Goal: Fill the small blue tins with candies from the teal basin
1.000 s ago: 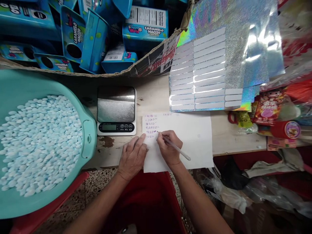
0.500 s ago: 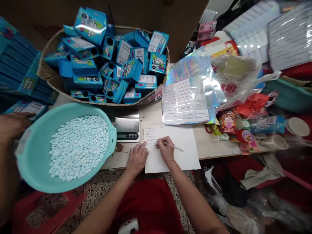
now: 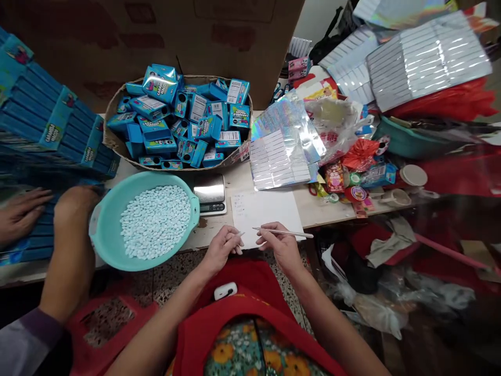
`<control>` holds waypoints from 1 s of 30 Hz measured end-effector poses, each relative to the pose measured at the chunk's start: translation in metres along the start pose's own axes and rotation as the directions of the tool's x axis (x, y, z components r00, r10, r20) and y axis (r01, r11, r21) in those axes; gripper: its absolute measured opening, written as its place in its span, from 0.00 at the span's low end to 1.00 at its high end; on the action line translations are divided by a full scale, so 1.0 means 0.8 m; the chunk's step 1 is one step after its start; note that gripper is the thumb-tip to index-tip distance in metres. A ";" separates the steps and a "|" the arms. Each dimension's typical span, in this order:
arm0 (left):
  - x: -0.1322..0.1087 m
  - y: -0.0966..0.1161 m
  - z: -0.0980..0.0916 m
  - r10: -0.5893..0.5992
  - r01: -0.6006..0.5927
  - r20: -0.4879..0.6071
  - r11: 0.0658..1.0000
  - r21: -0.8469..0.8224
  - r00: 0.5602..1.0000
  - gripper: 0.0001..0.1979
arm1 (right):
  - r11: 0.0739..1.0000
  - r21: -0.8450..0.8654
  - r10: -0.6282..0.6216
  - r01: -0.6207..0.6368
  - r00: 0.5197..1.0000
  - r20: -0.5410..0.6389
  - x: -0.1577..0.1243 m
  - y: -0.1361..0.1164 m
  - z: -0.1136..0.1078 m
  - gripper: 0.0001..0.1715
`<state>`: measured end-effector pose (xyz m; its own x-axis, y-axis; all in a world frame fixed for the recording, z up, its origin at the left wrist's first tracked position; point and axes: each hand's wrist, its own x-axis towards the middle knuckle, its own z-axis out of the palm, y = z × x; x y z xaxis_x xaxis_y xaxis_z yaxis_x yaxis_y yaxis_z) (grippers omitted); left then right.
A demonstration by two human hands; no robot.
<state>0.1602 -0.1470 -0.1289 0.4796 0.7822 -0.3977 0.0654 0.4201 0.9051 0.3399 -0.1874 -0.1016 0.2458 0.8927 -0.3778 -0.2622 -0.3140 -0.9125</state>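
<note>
Near the table's front edge, my left hand (image 3: 224, 246) is pinched round a small pale tip, perhaps a pen cap, over the white paper (image 3: 274, 209). Facing it, my right hand (image 3: 279, 241) holds a slim white pen (image 3: 297, 234), its point toward my left hand. The two hands are apart. Handwritten lines show at the paper's upper left. Left of the paper is a kitchen scale (image 3: 210, 194) with a bare metal plate. A turquoise basin (image 3: 102, 237) of pale blue candies stands beside the scale.
Behind lies a cardboard box (image 3: 111, 149) of blue cartons. Shiny label sheets (image 3: 279, 159) lie right of it. Another person's hands (image 3: 25, 216) work at the far left beside stacked blue boxes (image 3: 50, 125). Small packets and a cup (image 3: 396, 197) crowd the right.
My left hand has come off the paper and closed on a small tip. My right hand has lifted the pen from the writing and moved back. The view has shifted.
</note>
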 end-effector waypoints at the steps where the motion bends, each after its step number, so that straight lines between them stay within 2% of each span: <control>1: -0.005 0.010 0.000 -0.007 0.007 -0.001 1.000 -0.007 1.000 0.15 | 1.000 -0.019 -0.022 0.022 1.000 -0.002 -0.007 -0.004 0.003 0.17; 4: -0.012 0.028 0.001 -0.006 0.007 -0.061 1.000 0.011 0.998 0.14 | 0.994 -0.082 -0.066 0.066 0.998 -0.007 -0.019 -0.013 0.010 0.16; 8: -0.010 0.028 0.002 0.076 -0.064 -0.113 0.993 0.103 0.991 0.11 | 0.992 -0.093 -0.082 0.081 0.997 -0.010 -0.022 -0.015 0.013 0.15; 12: -0.009 0.024 0.004 0.132 -0.113 -0.111 0.979 0.168 0.985 0.09 | 0.992 -0.104 -0.070 0.072 0.997 0.019 -0.019 -0.009 0.016 0.15; 17: -0.014 0.026 0.008 0.126 -0.102 -0.067 0.955 0.278 0.990 0.10 | 0.993 -0.114 -0.023 0.028 0.999 0.038 -0.017 0.002 0.013 0.16; 21: -0.023 0.022 0.014 0.097 -0.093 0.006 0.938 0.335 0.995 0.09 | 0.998 -0.035 0.055 -0.053 0.996 0.077 -0.029 0.016 0.014 0.15; 26: -0.028 0.008 0.027 0.168 -0.169 0.041 0.893 0.418 0.985 0.08 | 0.983 0.130 0.131 -0.131 0.991 0.015 -0.044 0.038 0.021 0.16; 28: -0.023 0.003 0.031 0.138 -0.148 0.054 0.905 0.400 0.989 0.08 | 0.973 0.119 0.199 -0.199 0.980 0.015 -0.047 0.044 0.018 0.18; 30: -0.016 0.000 0.030 0.061 -0.074 0.050 0.943 0.325 0.997 0.08 | 0.962 0.010 0.272 -0.273 0.961 0.048 -0.052 0.045 0.008 0.21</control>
<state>0.1749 -0.1683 -0.1204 0.5255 0.7825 -0.3339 0.3109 0.1887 0.9315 0.3141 -0.2337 -0.1176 0.1203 0.7878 -0.6041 -0.3286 -0.5426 -0.7731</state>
